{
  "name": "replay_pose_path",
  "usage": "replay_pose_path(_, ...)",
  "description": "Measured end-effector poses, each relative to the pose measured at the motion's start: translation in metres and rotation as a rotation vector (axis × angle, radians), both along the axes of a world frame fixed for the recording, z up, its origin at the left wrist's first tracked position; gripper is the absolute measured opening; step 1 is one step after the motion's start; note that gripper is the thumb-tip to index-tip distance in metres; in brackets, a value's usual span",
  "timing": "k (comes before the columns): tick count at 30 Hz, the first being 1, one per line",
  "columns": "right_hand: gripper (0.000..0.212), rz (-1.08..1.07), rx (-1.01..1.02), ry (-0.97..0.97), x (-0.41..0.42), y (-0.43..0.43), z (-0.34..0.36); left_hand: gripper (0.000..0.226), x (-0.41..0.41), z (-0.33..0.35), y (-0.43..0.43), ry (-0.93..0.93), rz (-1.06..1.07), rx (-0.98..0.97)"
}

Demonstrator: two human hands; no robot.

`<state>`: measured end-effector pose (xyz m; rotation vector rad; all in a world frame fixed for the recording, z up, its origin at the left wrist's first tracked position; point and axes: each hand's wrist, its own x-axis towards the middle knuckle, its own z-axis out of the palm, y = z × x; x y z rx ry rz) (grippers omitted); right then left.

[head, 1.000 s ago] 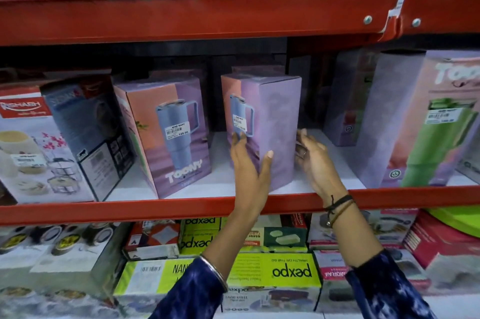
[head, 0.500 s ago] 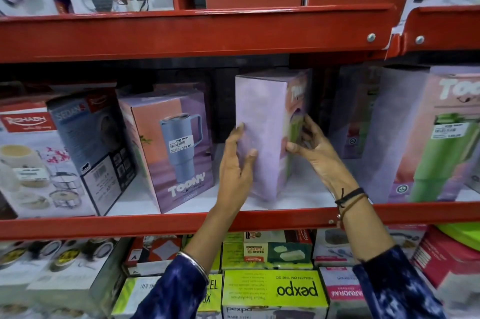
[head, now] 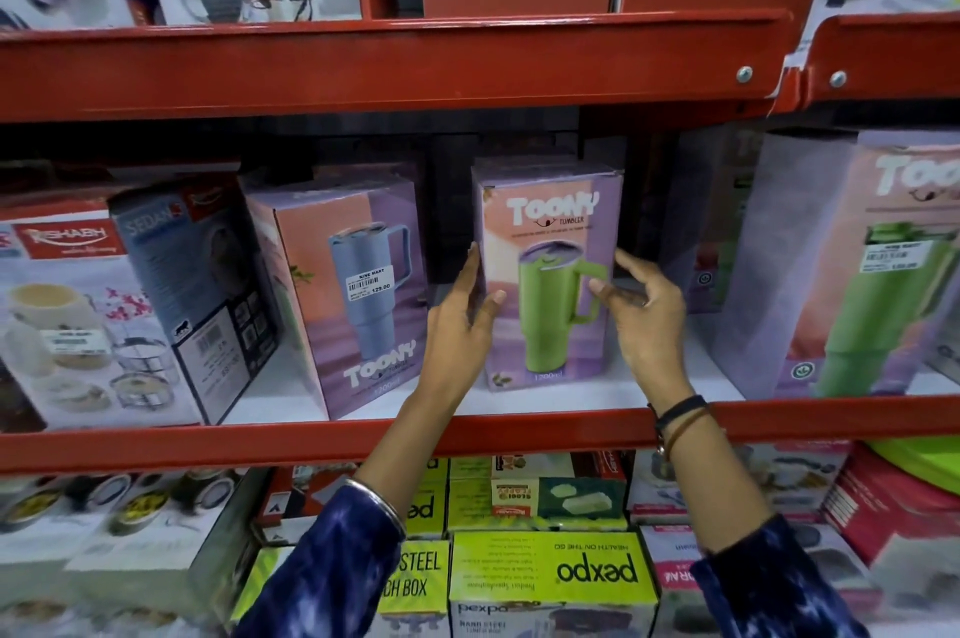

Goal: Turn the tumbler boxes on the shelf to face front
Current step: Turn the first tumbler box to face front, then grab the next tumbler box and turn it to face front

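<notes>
A purple Toony tumbler box (head: 550,242) stands upright on the white shelf board (head: 545,398), its face with a green tumbler picture turned toward me. My left hand (head: 460,325) presses its left edge, thumb on the front. My right hand (head: 641,310) touches its right edge with fingers spread. To the left, a second tumbler box (head: 348,284) with a blue tumbler picture stands angled. At the right, a large tumbler box (head: 878,273) with a green tumbler picture stands angled too.
The red shelf beam (head: 260,440) runs along the front, and another red beam (head: 363,65) hangs overhead. A Sedan box (head: 197,294) and a Rishabh box (head: 67,320) stand at the left. More purple boxes (head: 701,221) sit behind. Yellow Pexpo boxes (head: 550,570) fill the lower shelf.
The middle box has been rotated: first its blue-tumbler side showed, then a plain purple side, now the green-tumbler front faces me. Both hands moved round it; the view has closed in.
</notes>
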<state>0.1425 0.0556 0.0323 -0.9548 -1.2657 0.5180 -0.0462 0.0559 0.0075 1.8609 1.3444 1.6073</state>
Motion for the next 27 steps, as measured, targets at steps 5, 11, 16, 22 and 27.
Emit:
replay_pose_path(5,0.044,-0.057,0.008,-0.021,-0.006,-0.007,-0.006,0.056,-0.005,-0.005,0.006,-0.003,-0.015,-0.002)
replay_pose_path(11,0.041,-0.107,-0.037,-0.030,-0.013,-0.016,-0.014,0.063,-0.004,0.006,-0.010,0.072,-0.011,-0.022)
replay_pose_path(16,0.050,-0.320,0.037,-0.174,-0.036,-0.038,-0.023,0.051,-0.007,0.008,-0.048,0.106,-0.014,0.120)
replay_pose_path(22,0.052,-0.234,0.182,-0.170,-0.093,-0.073,-0.012,0.036,-0.036,0.009,-0.083,0.064,0.047,0.407)
replay_pose_path(27,0.048,0.018,0.152,-0.064,-0.151,-0.086,-0.015,0.032,-0.083,0.006,-0.093,-0.003,0.174,0.531)
